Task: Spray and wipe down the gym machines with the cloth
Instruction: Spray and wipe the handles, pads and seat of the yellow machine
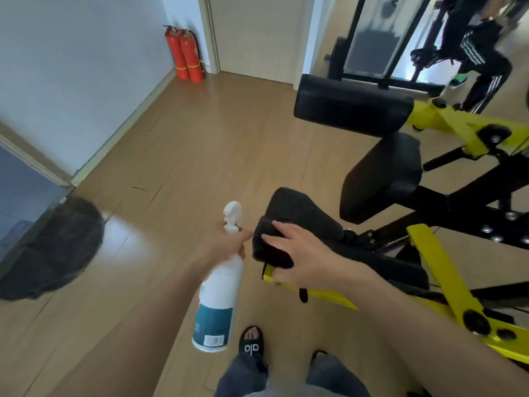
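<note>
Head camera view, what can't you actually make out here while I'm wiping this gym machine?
- Spray bottle: label text too small and blurred; left hand covers the trigger.
- Dark cloth: right hand covers part of it, and it blends with the black pad beneath.
- Yellow machine frame: cut off by the right edge.
- Dark round shape at left: too blurred to identify.
</note>
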### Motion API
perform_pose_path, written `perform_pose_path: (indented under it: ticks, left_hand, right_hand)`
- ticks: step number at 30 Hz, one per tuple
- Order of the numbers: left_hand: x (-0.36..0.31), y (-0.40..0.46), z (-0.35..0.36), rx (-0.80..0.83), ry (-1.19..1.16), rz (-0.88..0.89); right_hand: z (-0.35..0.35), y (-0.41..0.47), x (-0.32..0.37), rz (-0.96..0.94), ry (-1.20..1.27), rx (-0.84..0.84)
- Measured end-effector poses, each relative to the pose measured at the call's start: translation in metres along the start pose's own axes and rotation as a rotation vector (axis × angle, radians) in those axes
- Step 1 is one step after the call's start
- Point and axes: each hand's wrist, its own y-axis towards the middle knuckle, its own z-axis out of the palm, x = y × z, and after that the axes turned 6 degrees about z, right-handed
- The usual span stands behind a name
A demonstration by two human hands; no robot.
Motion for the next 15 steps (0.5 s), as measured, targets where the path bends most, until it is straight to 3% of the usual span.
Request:
perform_pose_path:
  ticks: [2, 4, 5, 10, 15]
  left_hand:
    - [0.003, 0.005, 0.003, 0.038, 0.015, -0.011]
    - [0.006, 0.012, 0.008, 0.073, 0.051, -0.025]
    - [0.007, 0.015, 0.011, 0.073, 0.06, -0.032]
    - [0.011, 0.029, 0.015, 0.078, -0.044, -0.049]
    - [0.011, 0.029, 0.015, 0.055, -0.051, -0.056]
  right_hand:
    - [0.0, 0.003, -0.002, 0.038, 0.051, 0.004]
    - [-0.008, 0.013, -0.004, 0.172, 0.327, -0.139]
    - [-0.009, 0.021, -0.005, 0.21, 0.355, -0.219]
    - [0.018, 0.054, 0.006, 0.135, -0.234, -0.241]
    - [0.037, 0.055, -0.007, 0.074, -0.368, -0.469]
